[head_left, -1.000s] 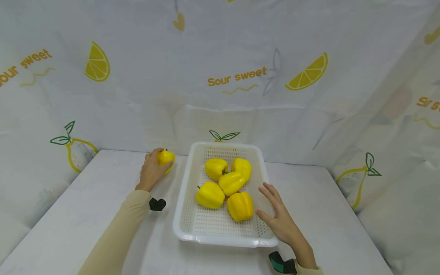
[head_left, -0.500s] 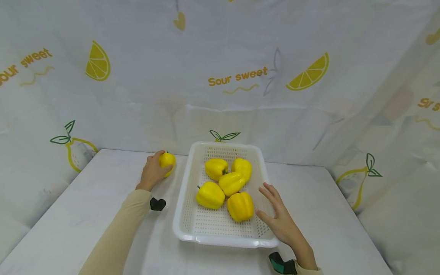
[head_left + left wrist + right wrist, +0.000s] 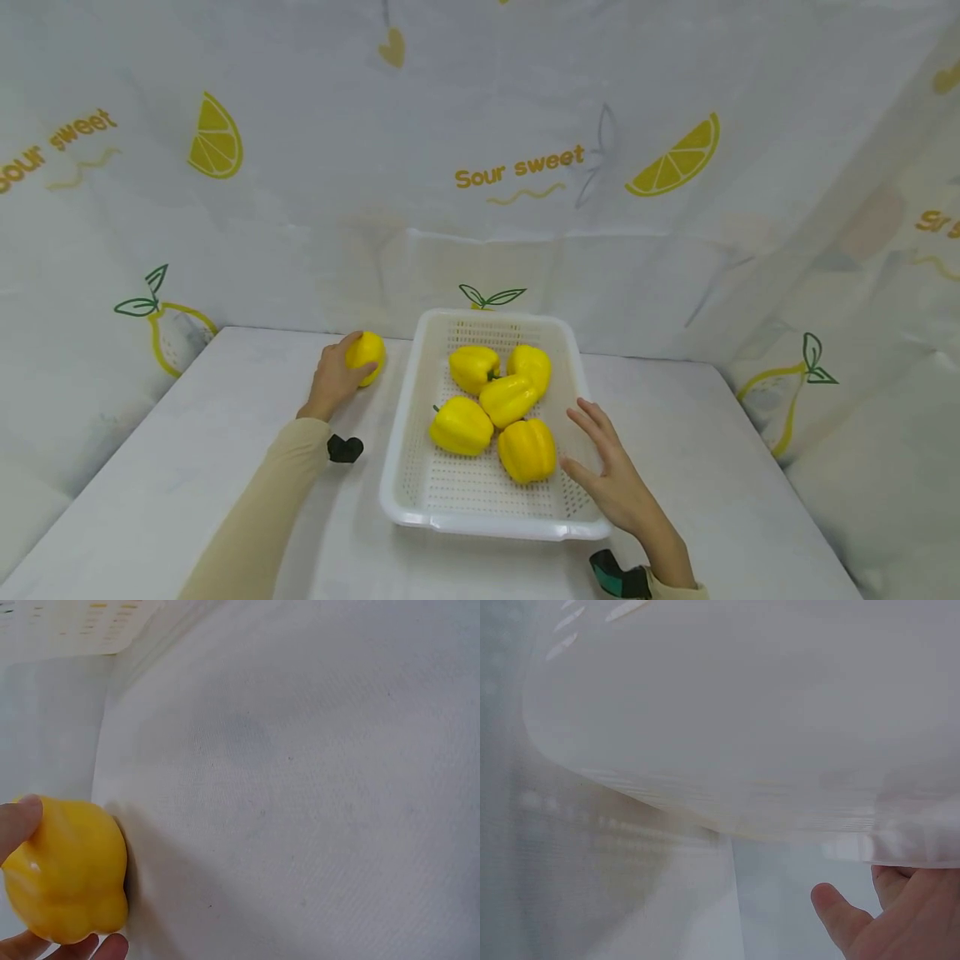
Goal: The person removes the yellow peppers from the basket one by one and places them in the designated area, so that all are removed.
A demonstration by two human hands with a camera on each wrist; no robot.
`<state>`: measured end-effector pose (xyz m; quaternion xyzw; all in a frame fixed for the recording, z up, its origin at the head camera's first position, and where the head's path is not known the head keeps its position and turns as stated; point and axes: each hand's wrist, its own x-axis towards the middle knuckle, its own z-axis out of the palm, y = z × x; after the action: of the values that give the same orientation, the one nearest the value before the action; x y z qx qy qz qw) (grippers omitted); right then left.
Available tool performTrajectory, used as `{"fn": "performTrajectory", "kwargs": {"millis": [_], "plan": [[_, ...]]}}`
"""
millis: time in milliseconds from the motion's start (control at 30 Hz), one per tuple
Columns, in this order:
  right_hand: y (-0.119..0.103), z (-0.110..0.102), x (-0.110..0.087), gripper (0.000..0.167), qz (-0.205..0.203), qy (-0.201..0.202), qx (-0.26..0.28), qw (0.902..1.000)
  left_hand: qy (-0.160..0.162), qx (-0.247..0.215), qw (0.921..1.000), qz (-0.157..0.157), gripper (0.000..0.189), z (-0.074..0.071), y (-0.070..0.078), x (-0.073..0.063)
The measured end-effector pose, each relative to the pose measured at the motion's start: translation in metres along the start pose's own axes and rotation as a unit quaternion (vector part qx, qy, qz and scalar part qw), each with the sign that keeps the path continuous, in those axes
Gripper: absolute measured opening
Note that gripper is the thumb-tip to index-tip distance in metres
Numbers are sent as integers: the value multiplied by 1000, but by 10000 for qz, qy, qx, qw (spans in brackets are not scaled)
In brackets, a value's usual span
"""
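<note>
My left hand [image 3: 335,377] holds a yellow bell pepper [image 3: 368,358] left of the basket, near the back of the table. In the left wrist view the thumb lies on one side of this bell pepper [image 3: 71,874] and fingertips [image 3: 112,946] on the other, with its lobed end showing. A white perforated plastic basket [image 3: 495,527] has several more yellow bell peppers [image 3: 461,426] in it. My right hand [image 3: 611,475] is at the basket's right rim, fingers spread and relaxed. The right wrist view shows the right hand [image 3: 896,919] beside the basket's outer wall [image 3: 742,727].
The white table [image 3: 712,467] meets a curtain [image 3: 337,192] printed with lemons and lettering at its back edge. Curtain also hangs on the left and right sides. Dark bands [image 3: 345,449] are worn at both wrists.
The bell pepper in my left hand has come slightly down and turned, so its stem no longer shows. My right hand and the basket stay in place.
</note>
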<state>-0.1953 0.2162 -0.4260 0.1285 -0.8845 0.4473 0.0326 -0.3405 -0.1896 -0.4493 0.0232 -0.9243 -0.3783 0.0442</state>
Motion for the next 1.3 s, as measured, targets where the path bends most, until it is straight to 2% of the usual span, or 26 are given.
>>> {"fn": "performTrajectory", "kwargs": {"millis": [267,600,967,1300], "plan": [[0,-1,-1,66,60,-17,5,10000,-33,-54,10000,-65,67,2,-1,-4],[1,2,0,66,7,-12,14,10000,38,29,10000,-34,65,-7,-1,-7],[1,0,1,68,53,-12,-19,10000,404,-65,9981,464,57,-14,8,-10],[0,0,0,68,122,-34,3,9999,585,-330,9946,790,57,-12,21,-17]]}}
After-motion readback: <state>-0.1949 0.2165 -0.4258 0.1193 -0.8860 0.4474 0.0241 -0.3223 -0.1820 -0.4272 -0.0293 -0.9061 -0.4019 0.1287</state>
